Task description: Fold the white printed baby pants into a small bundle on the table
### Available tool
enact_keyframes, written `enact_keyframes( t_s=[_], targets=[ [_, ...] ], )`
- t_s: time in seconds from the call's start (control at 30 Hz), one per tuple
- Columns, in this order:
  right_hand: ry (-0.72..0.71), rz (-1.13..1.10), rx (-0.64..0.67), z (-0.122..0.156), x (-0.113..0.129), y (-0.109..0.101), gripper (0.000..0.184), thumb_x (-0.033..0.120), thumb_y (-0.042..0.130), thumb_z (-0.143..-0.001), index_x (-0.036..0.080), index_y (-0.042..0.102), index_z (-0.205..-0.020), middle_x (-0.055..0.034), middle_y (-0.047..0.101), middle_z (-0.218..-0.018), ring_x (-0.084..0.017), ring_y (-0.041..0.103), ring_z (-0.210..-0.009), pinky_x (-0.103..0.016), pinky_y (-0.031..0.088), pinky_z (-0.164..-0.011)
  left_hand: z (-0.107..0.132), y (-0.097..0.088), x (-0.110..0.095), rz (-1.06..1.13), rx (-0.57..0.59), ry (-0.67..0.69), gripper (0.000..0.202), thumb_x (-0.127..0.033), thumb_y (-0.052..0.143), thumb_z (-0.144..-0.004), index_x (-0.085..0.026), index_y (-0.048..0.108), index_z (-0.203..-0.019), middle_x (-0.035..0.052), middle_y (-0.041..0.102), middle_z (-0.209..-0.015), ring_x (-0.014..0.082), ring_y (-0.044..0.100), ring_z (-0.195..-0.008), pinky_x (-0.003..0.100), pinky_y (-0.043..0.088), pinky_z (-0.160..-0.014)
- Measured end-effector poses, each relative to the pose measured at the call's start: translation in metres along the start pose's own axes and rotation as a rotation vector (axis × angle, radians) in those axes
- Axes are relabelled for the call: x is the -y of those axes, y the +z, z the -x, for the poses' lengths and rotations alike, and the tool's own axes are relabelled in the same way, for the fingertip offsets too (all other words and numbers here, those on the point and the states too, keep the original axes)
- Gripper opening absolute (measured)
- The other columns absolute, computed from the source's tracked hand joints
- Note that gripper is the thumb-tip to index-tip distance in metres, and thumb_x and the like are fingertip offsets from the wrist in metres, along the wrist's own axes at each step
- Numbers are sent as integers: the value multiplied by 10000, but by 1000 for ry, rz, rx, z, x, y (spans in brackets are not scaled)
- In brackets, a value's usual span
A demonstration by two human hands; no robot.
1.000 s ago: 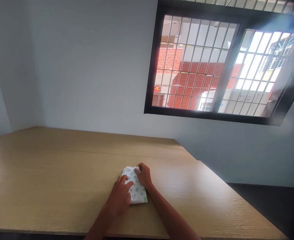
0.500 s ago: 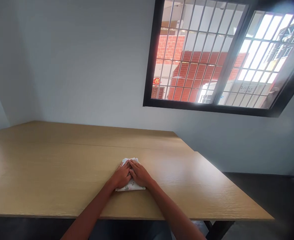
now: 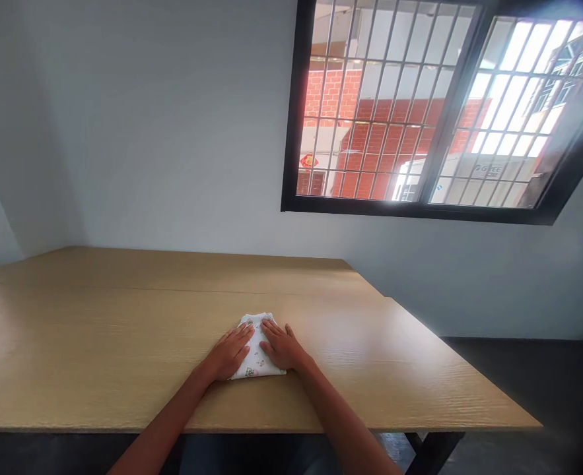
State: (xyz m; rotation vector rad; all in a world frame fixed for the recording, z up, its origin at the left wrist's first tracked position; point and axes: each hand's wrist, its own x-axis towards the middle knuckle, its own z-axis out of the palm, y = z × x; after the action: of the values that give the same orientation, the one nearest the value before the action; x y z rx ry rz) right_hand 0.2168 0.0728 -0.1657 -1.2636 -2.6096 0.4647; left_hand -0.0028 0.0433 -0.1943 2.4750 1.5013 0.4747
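A small folded white cloth point(image 3: 256, 346) with little coloured prints lies flat on the wooden table point(image 3: 98, 343), near its front edge. My left hand point(image 3: 229, 353) rests palm down on the cloth's left side, fingers straight and apart. My right hand point(image 3: 282, 346) lies flat on its right side, fingers stretched toward the far edge. A strip of cloth shows between the two hands. Neither hand grips anything.
The table runs far to the left and back to a grey wall. Its right edge point(image 3: 469, 369) drops to a dark floor, with a black table leg point(image 3: 432, 452) below. A barred window point(image 3: 420, 112) sits high on the wall.
Earlier my hands were folding and pinching the cloth. Then they pressed together on it; now they have slid apart to its left and right sides, flattening it.
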Motion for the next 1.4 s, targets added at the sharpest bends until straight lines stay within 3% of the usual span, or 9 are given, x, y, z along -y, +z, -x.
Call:
enact_keyframes(
  t_s=[0.33, 0.43, 0.53, 0.6, 0.7, 0.77, 0.87, 1.07, 1.4],
  targets=[
    [-63, -27, -92, 30, 22, -11, 489, 299, 496, -933, 148, 530, -1396, -136, 434, -1511, -272, 313, -1451, -551, 90, -1210, 22, -11, -26, -23, -27, 62, 489, -317, 285, -1038, -203, 387, -1503, 42, 308, -1595, 235, 201, -1500, 501, 199, -1238],
    [-167, -54, -39, 63, 34, -13, 662, 363, 625, -868, 167, 453, -1476, -93, 409, -1533, -240, 301, -1459, -409, 163, -1229, 44, -15, -41, -7, -8, 96, 554, -409, 378, -1026, -261, 272, -1549, 5, 270, -1608, 218, 218, -1496, 473, 220, -1238],
    [-243, -110, 43, 102, 43, -14, 923, 437, 745, -776, 177, 315, -1550, -93, 298, -1585, -275, 244, -1481, -424, 114, -1239, 72, -13, -52, 49, 66, 113, 866, -504, 656, -861, -276, 206, -1566, 24, 202, -1625, 270, 187, -1503, 503, 196, -1236],
    [-265, -151, 60, 125, 46, -11, 994, 453, 803, -723, 206, 312, -1552, -96, 300, -1584, -298, 263, -1471, -460, 38, -1239, 92, -7, -54, 112, 109, 118, 1056, -408, 809, -695, -303, 216, -1563, 32, 192, -1629, 311, 195, -1498, 528, 183, -1232],
    [-308, -174, 18, 144, 48, -5, 737, 322, 808, -726, 244, 543, -1409, -75, 531, -1444, -282, 453, -1357, -442, 63, -1233, 114, 5, -53, 282, 13, 161, 754, -211, 691, -755, -340, 452, -1458, 20, 387, -1559, 285, 332, -1448, 485, 249, -1216],
    [-282, -203, -69, 142, 47, -4, 390, 180, 704, -767, 236, 712, -1153, -50, 696, -1198, -243, 597, -1170, -394, 260, -1167, 116, 6, -52, 455, -108, 106, 455, -220, 577, -853, -298, 617, -1300, 43, 570, -1404, 265, 481, -1339, 420, 358, -1158],
    [-97, -333, -241, 119, 42, -13, 226, 169, 584, -813, 216, 728, -981, -48, 729, -986, -226, 644, -963, -332, 459, -910, 97, -8, -55, 665, -202, -113, 333, -420, 563, -904, -205, 693, -1123, 68, 694, -1128, 283, 625, -1079, 351, 514, -940],
    [-6, -462, -351, 58, 28, -25, 145, 195, 514, -831, 173, 635, -907, -44, 694, -900, -196, 633, -829, -283, 463, -744, 42, -26, -56, 676, -316, -237, 371, -531, 564, -843, -163, 607, -862, 41, 633, -794, 227, 593, -754, 296, 484, -669],
    [29, -451, -386, 51, 11, -8, 140, 221, 530, -831, 168, 648, -885, -44, 696, -897, -201, 627, -836, -296, 446, -757, 33, -13, -47, 725, -356, -274, 418, -592, 590, -770, -177, 611, -818, 35, 630, -764, 220, 597, -728, 271, 473, -593]
  ],
)
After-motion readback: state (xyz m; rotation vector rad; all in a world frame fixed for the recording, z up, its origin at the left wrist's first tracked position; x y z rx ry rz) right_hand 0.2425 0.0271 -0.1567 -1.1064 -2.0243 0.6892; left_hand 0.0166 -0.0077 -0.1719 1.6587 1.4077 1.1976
